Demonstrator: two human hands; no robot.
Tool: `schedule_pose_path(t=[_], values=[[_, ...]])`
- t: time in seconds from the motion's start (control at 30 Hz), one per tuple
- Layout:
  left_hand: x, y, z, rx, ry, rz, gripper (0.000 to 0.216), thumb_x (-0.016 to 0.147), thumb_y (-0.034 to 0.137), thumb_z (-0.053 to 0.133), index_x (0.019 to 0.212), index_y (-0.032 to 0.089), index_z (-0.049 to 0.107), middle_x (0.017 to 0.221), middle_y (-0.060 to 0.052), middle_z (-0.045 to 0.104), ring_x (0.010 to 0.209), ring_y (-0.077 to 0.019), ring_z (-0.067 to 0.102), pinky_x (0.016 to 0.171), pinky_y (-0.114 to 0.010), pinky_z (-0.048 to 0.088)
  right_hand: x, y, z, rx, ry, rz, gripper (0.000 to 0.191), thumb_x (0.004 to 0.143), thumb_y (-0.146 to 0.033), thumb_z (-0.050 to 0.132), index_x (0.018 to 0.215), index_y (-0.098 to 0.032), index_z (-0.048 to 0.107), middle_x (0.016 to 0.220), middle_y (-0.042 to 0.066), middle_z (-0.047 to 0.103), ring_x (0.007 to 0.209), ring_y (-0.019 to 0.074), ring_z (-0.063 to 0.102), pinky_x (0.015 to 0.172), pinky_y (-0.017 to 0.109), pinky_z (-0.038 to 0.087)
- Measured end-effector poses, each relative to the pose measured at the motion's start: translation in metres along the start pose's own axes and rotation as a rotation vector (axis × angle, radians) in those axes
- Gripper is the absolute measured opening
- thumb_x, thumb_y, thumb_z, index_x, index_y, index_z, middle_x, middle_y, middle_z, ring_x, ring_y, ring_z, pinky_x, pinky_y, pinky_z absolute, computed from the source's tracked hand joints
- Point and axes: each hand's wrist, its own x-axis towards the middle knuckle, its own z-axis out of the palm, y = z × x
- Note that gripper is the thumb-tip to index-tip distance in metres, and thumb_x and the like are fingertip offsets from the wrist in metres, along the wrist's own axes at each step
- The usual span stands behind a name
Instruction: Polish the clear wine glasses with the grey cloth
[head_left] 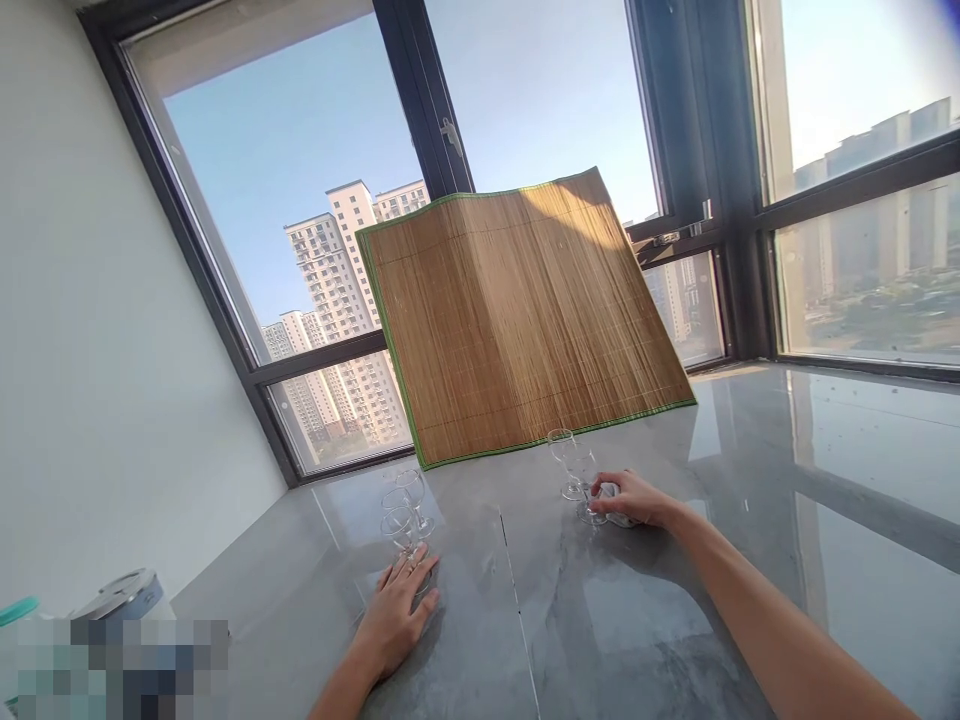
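Two small clear stemmed glasses stand close together on the grey glossy counter on the left, a rear glass (409, 489) and a front glass (397, 522). My left hand (396, 612) lies low on the counter, fingers stretched over the foot of the front one. On the right is a similar pair, a rear glass (561, 446) and a front glass (580, 463). The thumb and index finger of my right hand (631, 498) close at the lower stem of that front glass. Something whitish (621, 518) shows beneath this hand; what it is I cannot make out.
A bamboo mat (517, 320) with green edging leans upright against the dark window frame (424, 90) behind the glasses. A dark seam (512, 570) runs along the grey counter (600, 640). At the lower left stands a lidded container (124, 595), partly blurred out.
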Motion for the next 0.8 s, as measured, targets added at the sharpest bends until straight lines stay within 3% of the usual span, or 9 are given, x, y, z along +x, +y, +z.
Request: schedule_pose_path(t=[0.1, 0.37, 0.5, 0.57, 0.67, 0.8], values=[[-0.001, 0.003, -0.002, 0.002, -0.001, -0.011, 0.051, 0.096, 0.047, 0.04, 0.145, 0.035, 0.045, 0.16, 0.0, 0.031, 0.148, -0.0265, 0.026, 0.122, -0.053, 0.018, 0.0, -0.005, -0.002, 0.015, -0.277, -0.065, 0.025, 0.055, -0.039, 0.079, 0.068, -0.022, 0.065, 0.07, 0.001, 0.061, 0.077, 0.0213, 0.057, 0.069, 0.029, 0.044], [-0.001, 0.007, -0.004, 0.008, 0.002, -0.017, 0.051, 0.095, 0.047, 0.041, 0.144, 0.034, 0.047, 0.16, 0.0, 0.032, 0.15, -0.0262, 0.021, 0.122, -0.052, 0.017, -0.002, -0.003, 0.0, 0.126, -0.361, -0.001, 0.028, 0.059, -0.04, 0.074, 0.076, -0.021, 0.064, 0.055, -0.006, 0.045, 0.055, 0.0143, 0.043, 0.052, 0.025, 0.031], [-0.002, 0.007, -0.004, 0.003, -0.005, -0.011, 0.052, 0.094, 0.046, 0.043, 0.145, 0.035, 0.045, 0.16, -0.002, 0.031, 0.149, -0.0274, 0.024, 0.121, -0.055, 0.016, 0.0, 0.001, 0.0, 0.053, -0.371, 0.007, 0.026, 0.062, -0.038, 0.071, 0.081, -0.021, 0.064, 0.055, -0.005, 0.047, 0.056, 0.0155, 0.046, 0.053, 0.027, 0.031], [-0.004, 0.008, -0.004, 0.004, -0.001, -0.017, 0.052, 0.094, 0.046, 0.044, 0.145, 0.038, 0.045, 0.16, -0.002, 0.031, 0.148, -0.0287, 0.025, 0.12, -0.058, 0.016, 0.002, 0.003, -0.004, -0.071, -0.354, 0.023, 0.029, 0.059, -0.037, 0.073, 0.082, -0.021, 0.065, 0.06, -0.002, 0.054, 0.063, 0.0197, 0.053, 0.057, 0.029, 0.035], [-0.009, 0.008, -0.002, 0.012, 0.052, -0.026, 0.047, 0.094, 0.045, 0.043, 0.14, 0.038, 0.052, 0.159, -0.003, 0.034, 0.146, -0.0303, 0.029, 0.118, -0.062, 0.018, 0.005, 0.006, -0.01, -0.31, -0.316, 0.068, 0.042, 0.052, -0.038, 0.081, 0.087, -0.02, 0.067, 0.086, 0.009, 0.068, 0.089, 0.0314, 0.061, 0.068, 0.034, 0.043], [-0.013, 0.005, 0.0, 0.02, 0.202, -0.02, 0.041, 0.092, 0.042, 0.047, 0.127, 0.033, 0.065, 0.149, -0.007, 0.048, 0.14, -0.0311, 0.041, 0.116, -0.06, 0.028, 0.005, 0.008, -0.013, -0.464, -0.283, 0.139, 0.051, 0.059, -0.038, 0.079, 0.103, -0.017, 0.065, 0.114, 0.017, 0.067, 0.11, 0.0388, 0.058, 0.079, 0.038, 0.046]])
